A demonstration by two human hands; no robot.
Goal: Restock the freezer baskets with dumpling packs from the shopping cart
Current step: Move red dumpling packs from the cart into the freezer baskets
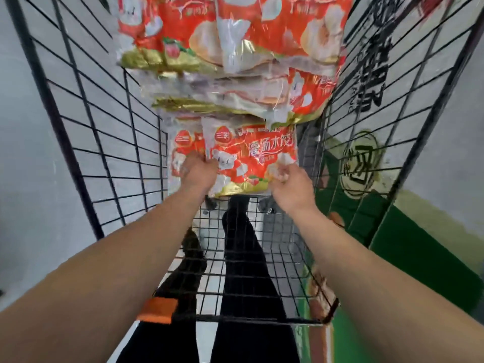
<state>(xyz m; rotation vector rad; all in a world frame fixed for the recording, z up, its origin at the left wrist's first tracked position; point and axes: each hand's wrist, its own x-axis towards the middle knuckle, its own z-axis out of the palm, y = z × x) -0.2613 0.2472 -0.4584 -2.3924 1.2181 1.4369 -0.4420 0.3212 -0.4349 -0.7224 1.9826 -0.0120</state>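
Inside the black wire shopping cart (pixel 110 142), my left hand (pixel 197 171) and right hand (pixel 290 182) each pinch a near corner of the nearest red dumpling pack (pixel 251 158).

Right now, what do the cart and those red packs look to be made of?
The cart looks like metal wire with a black coating: thin straight rods crossed in a grid that you can see through. The pack that both hands hold looks like glossy printed plastic film: it crinkles and catches white glare, with a gold band along its edge. The other packs look the same, though blurred.
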